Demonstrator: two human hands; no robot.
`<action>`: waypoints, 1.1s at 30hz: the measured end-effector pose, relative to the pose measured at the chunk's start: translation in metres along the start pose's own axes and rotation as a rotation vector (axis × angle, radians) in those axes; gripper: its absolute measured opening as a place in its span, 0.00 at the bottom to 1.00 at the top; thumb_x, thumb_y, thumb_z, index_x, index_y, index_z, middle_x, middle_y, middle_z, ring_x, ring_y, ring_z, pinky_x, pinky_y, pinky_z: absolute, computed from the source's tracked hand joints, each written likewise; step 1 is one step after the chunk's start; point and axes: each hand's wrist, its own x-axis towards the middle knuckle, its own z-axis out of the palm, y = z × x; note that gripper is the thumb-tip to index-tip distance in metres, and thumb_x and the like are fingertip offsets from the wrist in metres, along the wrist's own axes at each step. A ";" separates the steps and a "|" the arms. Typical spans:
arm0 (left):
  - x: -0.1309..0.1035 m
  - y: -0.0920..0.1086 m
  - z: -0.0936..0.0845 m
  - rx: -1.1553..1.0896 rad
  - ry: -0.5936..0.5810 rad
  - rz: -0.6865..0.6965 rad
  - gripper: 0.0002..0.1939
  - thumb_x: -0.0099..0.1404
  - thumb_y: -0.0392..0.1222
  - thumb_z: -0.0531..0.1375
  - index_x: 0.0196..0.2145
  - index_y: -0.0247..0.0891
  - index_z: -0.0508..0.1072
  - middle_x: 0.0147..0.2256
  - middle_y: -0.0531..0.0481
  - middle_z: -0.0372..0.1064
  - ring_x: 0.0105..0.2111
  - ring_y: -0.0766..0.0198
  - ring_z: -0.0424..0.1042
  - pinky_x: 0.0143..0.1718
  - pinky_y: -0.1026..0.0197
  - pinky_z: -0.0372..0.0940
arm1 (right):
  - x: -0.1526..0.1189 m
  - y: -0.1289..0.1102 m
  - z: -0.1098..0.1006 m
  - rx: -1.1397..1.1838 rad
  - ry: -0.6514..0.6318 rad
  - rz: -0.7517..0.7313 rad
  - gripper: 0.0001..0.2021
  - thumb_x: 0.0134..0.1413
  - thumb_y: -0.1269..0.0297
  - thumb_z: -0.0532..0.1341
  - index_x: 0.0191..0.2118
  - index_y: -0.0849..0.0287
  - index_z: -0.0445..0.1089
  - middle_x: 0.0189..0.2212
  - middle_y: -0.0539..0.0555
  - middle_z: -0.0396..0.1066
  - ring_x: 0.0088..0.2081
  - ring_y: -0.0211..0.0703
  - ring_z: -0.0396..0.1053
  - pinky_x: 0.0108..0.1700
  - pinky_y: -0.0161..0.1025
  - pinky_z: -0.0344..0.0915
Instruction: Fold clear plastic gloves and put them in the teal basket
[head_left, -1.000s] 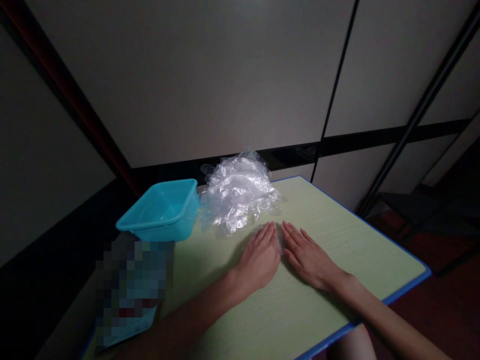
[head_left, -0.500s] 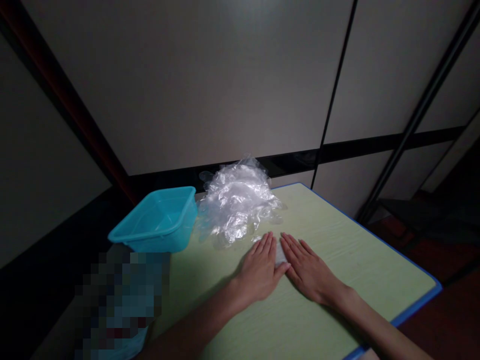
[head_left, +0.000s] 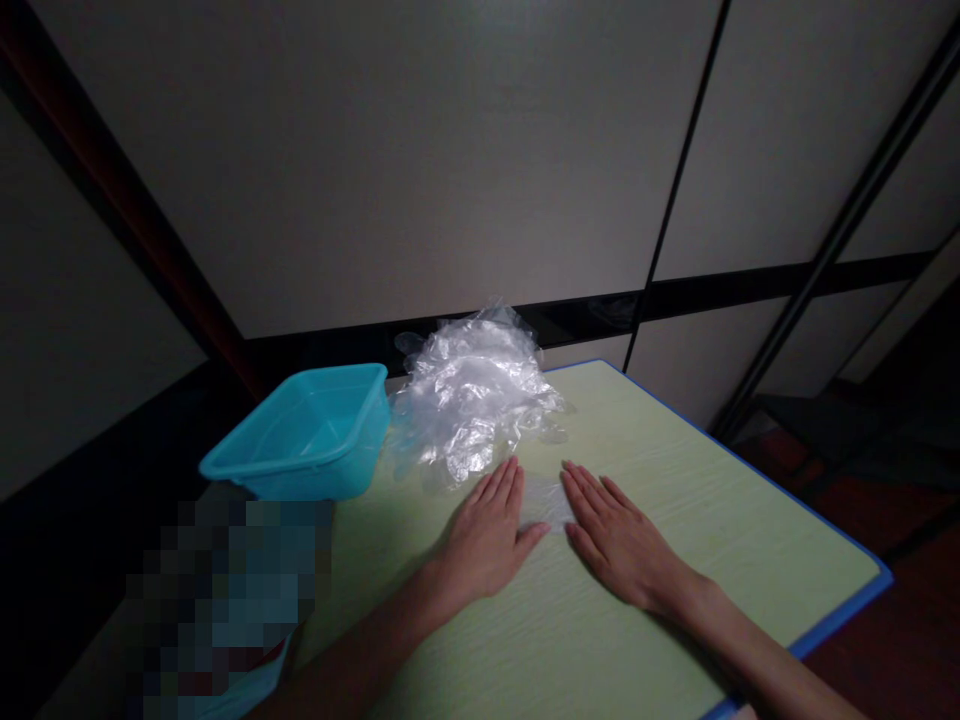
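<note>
My left hand (head_left: 489, 540) lies flat on the table, fingers stretched forward and thumb out to the right. Opposite it, my right hand (head_left: 616, 538) is also flat, palm down, its fingers straight. Between them a thin clear plastic glove (head_left: 546, 502) is spread on the tabletop; its ends run under or beside both hands, so its full outline is hidden. Just beyond my left fingertips is a heap of crumpled disposable plastic gloves (head_left: 480, 385), shiny and see-through, with finger-shaped ends sticking out at the edges.
A turquoise plastic basin (head_left: 356, 455) stands at the table's left edge. The pale green table (head_left: 720, 540) has a blue rim. Wardrobe doors (head_left: 465, 180) rise behind it. A blurred-out patch (head_left: 247, 590) covers the lower left.
My left hand has slid left, away from my right hand, which has barely moved. The gap between them is wider, and more of the clear plastic glove shows.
</note>
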 end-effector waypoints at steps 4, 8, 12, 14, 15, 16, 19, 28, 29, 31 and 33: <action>0.000 -0.002 0.004 -0.023 0.035 0.005 0.35 0.65 0.56 0.41 0.58 0.23 0.48 0.60 0.35 0.39 0.60 0.55 0.38 0.58 0.54 0.43 | -0.002 0.007 0.004 0.170 0.048 0.007 0.27 0.58 0.61 0.43 0.60 0.70 0.45 0.60 0.62 0.43 0.60 0.47 0.42 0.59 0.49 0.43; -0.001 -0.001 0.003 -0.051 0.076 -0.031 0.39 0.62 0.57 0.47 0.59 0.23 0.45 0.60 0.35 0.37 0.60 0.54 0.37 0.58 0.53 0.44 | -0.004 0.019 0.007 0.504 0.198 0.113 0.24 0.59 0.62 0.42 0.59 0.66 0.48 0.55 0.62 0.57 0.55 0.44 0.55 0.55 0.46 0.53; -0.003 0.004 -0.001 -0.055 0.137 -0.051 0.39 0.57 0.53 0.54 0.59 0.26 0.46 0.61 0.36 0.38 0.60 0.53 0.37 0.58 0.50 0.43 | -0.003 0.024 0.002 0.678 0.281 0.173 0.22 0.56 0.64 0.43 0.55 0.67 0.54 0.42 0.60 0.67 0.44 0.45 0.64 0.48 0.44 0.59; -0.004 0.005 -0.002 -0.052 0.183 -0.052 0.37 0.56 0.48 0.55 0.58 0.26 0.48 0.60 0.37 0.41 0.60 0.53 0.38 0.58 0.50 0.41 | -0.003 0.023 -0.004 0.720 0.289 0.194 0.20 0.56 0.64 0.43 0.52 0.67 0.56 0.35 0.57 0.69 0.38 0.45 0.65 0.43 0.44 0.60; -0.004 0.005 -0.003 -0.049 0.213 -0.054 0.35 0.56 0.45 0.55 0.57 0.27 0.49 0.60 0.37 0.42 0.60 0.53 0.39 0.59 0.49 0.41 | -0.004 0.022 -0.006 0.750 0.279 0.205 0.20 0.56 0.64 0.43 0.51 0.66 0.57 0.31 0.55 0.69 0.34 0.44 0.66 0.40 0.43 0.60; -0.004 0.004 -0.003 -0.048 0.247 -0.058 0.33 0.56 0.42 0.54 0.57 0.27 0.50 0.60 0.37 0.44 0.60 0.54 0.39 0.59 0.48 0.40 | -0.004 0.021 -0.009 0.791 0.256 0.211 0.19 0.56 0.65 0.43 0.51 0.65 0.57 0.28 0.53 0.69 0.31 0.43 0.65 0.38 0.42 0.60; -0.005 0.002 -0.005 -0.072 0.330 -0.085 0.28 0.56 0.33 0.50 0.55 0.27 0.53 0.59 0.38 0.47 0.60 0.55 0.41 0.59 0.48 0.41 | -0.007 0.017 -0.015 0.977 0.165 0.202 0.17 0.54 0.66 0.44 0.48 0.63 0.57 0.20 0.48 0.68 0.25 0.42 0.64 0.32 0.39 0.60; -0.022 0.035 -0.026 -0.244 0.004 0.421 0.27 0.63 0.41 0.48 0.58 0.29 0.48 0.61 0.43 0.39 0.60 0.63 0.37 0.59 0.59 0.41 | -0.003 0.020 -0.019 1.279 0.382 0.347 0.12 0.49 0.64 0.48 0.40 0.61 0.59 0.17 0.47 0.67 0.22 0.40 0.62 0.28 0.37 0.57; -0.024 0.038 -0.025 -0.230 -0.034 0.442 0.29 0.64 0.45 0.48 0.59 0.28 0.46 0.61 0.42 0.37 0.61 0.61 0.35 0.59 0.58 0.40 | -0.002 0.021 -0.018 1.304 0.401 0.353 0.12 0.49 0.63 0.48 0.40 0.61 0.59 0.17 0.47 0.67 0.22 0.40 0.63 0.28 0.37 0.57; -0.025 0.042 -0.023 -0.203 -0.080 0.454 0.31 0.65 0.49 0.46 0.59 0.28 0.45 0.62 0.41 0.35 0.61 0.60 0.32 0.59 0.56 0.39 | -0.001 0.022 -0.018 1.339 0.409 0.349 0.12 0.49 0.63 0.49 0.40 0.61 0.59 0.17 0.47 0.67 0.22 0.39 0.63 0.28 0.37 0.57; -0.024 0.042 -0.021 -0.183 -0.095 0.454 0.32 0.65 0.51 0.45 0.59 0.28 0.44 0.61 0.41 0.35 0.61 0.59 0.32 0.59 0.56 0.38 | -0.001 0.022 -0.017 1.351 0.394 0.335 0.12 0.50 0.62 0.49 0.40 0.60 0.59 0.17 0.47 0.67 0.22 0.39 0.63 0.28 0.36 0.57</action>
